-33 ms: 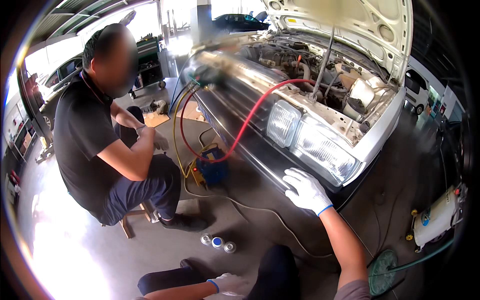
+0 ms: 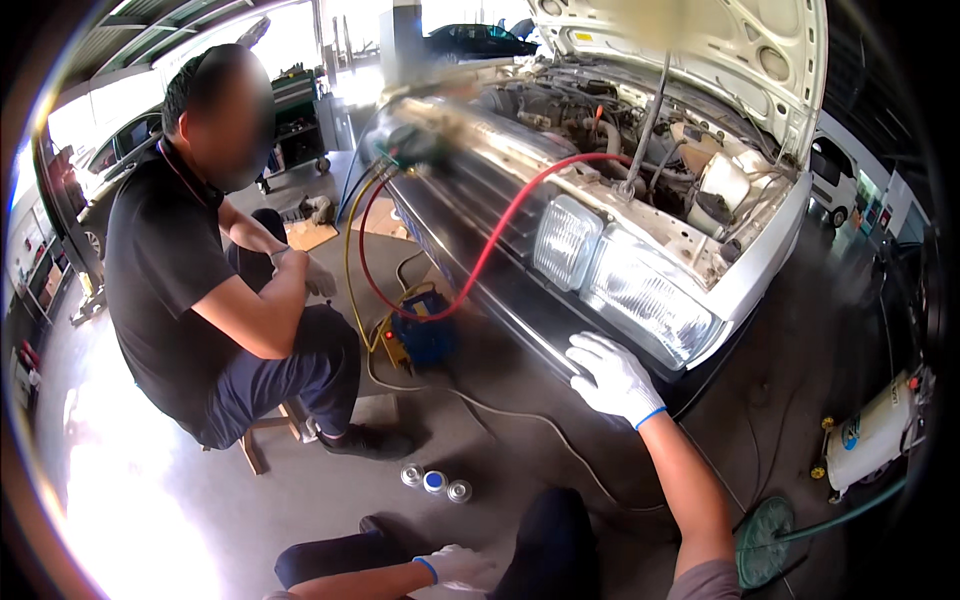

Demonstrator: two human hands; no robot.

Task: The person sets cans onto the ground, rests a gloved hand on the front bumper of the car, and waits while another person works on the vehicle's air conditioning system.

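Note:
My right hand (image 2: 615, 385), in a white glove, rests with spread fingers on the dark front bumper (image 2: 540, 340) below the white car's headlight (image 2: 645, 305), holding nothing. My left hand (image 2: 460, 568), also gloved, lies loosely by my leg (image 2: 545, 545) at the bottom, its fingers apart and apparently empty. A red hose (image 2: 510, 215) arches across the grille from a blurred gauge set (image 2: 405, 150). Beneath it stands a blue pump unit (image 2: 425, 330) with hoses and a cord. The engine bay (image 2: 590, 125) is exposed under a raised hood (image 2: 730, 50).
A co-worker (image 2: 170, 290) in dark clothes squats at left on a low wooden seat, gloved hands near their knee. Three small cans (image 2: 434, 483) stand on the floor (image 2: 300, 520). A white wheeled unit (image 2: 865, 440), a green disc (image 2: 762, 540) and trailing cables lie at right.

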